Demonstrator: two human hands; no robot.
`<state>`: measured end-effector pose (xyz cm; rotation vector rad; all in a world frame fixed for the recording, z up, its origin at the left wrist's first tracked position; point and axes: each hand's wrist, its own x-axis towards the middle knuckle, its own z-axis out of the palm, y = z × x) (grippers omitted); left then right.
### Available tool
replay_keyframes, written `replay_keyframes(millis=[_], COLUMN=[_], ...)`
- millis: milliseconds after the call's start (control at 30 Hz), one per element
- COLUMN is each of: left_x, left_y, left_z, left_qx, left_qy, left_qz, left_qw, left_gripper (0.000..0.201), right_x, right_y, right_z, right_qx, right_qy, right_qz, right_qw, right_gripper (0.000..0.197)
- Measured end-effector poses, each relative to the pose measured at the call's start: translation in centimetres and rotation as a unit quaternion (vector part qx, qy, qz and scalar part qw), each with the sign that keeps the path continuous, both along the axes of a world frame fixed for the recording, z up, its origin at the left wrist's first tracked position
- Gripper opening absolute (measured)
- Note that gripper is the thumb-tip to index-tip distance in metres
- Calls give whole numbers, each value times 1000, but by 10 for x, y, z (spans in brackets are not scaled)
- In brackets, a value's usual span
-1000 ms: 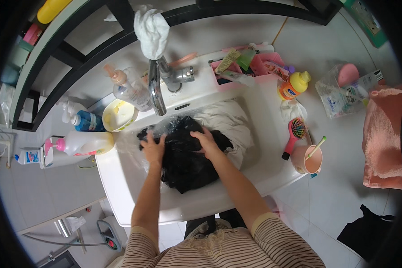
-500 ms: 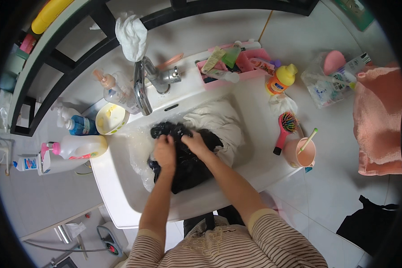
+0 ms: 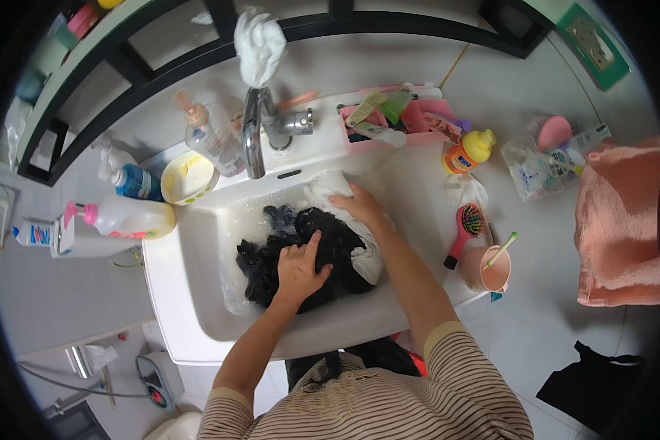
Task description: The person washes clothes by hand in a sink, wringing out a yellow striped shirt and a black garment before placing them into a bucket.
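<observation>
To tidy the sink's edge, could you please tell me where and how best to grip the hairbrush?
Probably by the slim pink handle of the hairbrush, from the near left: it points that way, the bristles face up at the far end, and a pink cup stands on its right.

Support: white sink [image 3: 177, 323], soapy water [image 3: 231, 282] in basin [image 3: 207, 297]. Inside: black cloth [image 3: 345, 249], left and centre; white cloth [image 3: 323, 192] along its right side. Back ledge [image 3: 317, 149], left to right: bowl [image 3: 199, 191], clear pump bottle [image 3: 216, 147], faucet [image 3: 253, 143], pink tray [image 3: 378, 142]. Right side: orange, yellow-capped bottle [image 3: 458, 158], hairbrush [image 3: 460, 239], pink cup [image 3: 475, 273].
</observation>
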<state>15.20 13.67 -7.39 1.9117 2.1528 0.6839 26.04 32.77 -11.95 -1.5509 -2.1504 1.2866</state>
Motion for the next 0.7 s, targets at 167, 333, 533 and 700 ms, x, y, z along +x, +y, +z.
replay_keyframes(millis=[167, 333, 533, 700], left_x=[4, -6, -5, -26], left_y=[-12, -15, -11, -27], left_z=[-27, -37, -33, 1], left_qx=[-29, -23, -14, -54], left_qy=[1, 14, 18, -71], left_qz=[-57, -91, -59, -63], left_qw=[998, 995, 998, 994], left_gripper=[50, 38, 56, 43], right_x=[-10, -6, -46, -35], right_y=[-67, -103, -44, -6], right_z=[15, 27, -13, 3], right_qx=[285, 399, 252, 138], right_qy=[33, 82, -61, -15], right_qz=[175, 273, 249, 38], right_qw=[942, 871, 933, 990], right_gripper=[26, 23, 31, 46])
